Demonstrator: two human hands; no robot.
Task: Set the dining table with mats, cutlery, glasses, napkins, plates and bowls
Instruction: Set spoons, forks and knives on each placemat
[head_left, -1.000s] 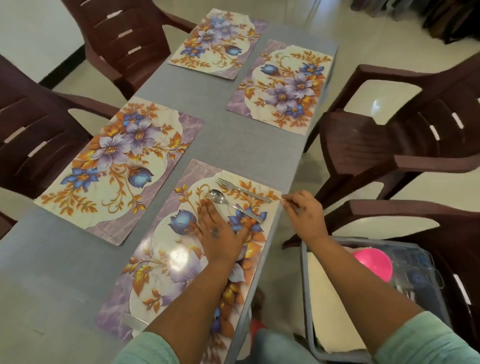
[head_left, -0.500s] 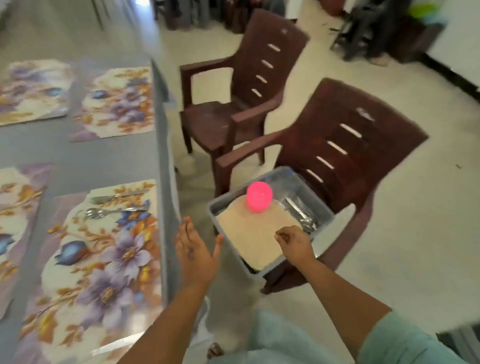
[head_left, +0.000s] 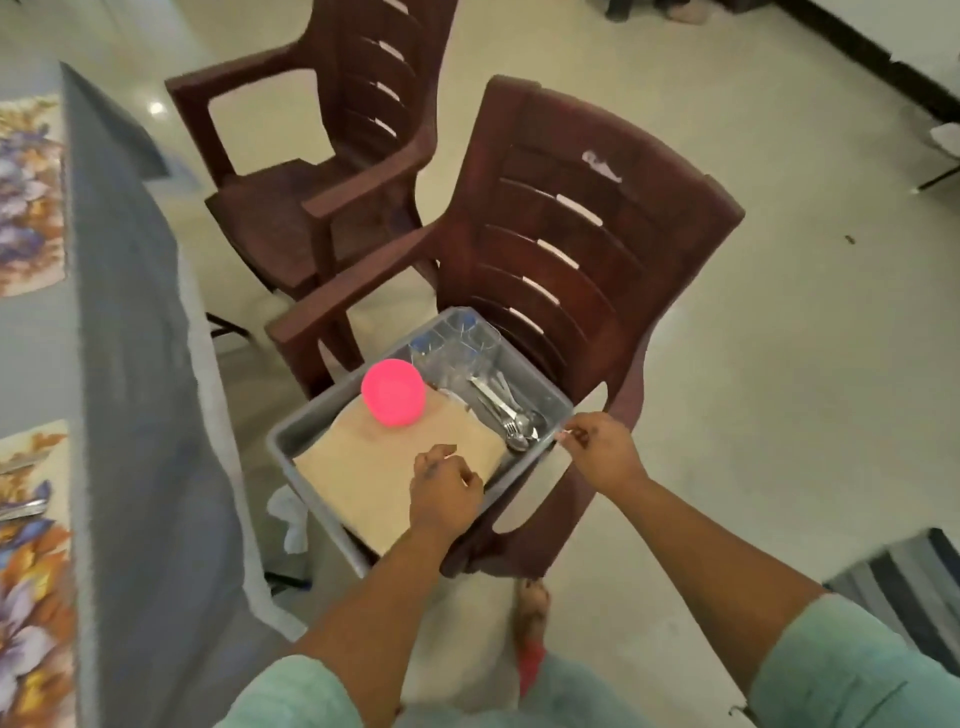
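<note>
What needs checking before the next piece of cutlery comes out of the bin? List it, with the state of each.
1. Grey bin rests on the near chair's seat: ok.
2. Spoons and forks lie loose along the bin's right side, uncovered: ok.
3. Right hand is free to pick: cannot tell; its fingers pinch at something small by the bin's corner.
4. Left hand holds nothing, curled over the beige cloth: ok.
5. Pink bowl and glasses sit clear of the cutlery: ok.

Shiny metal cutlery; matt cloth
</note>
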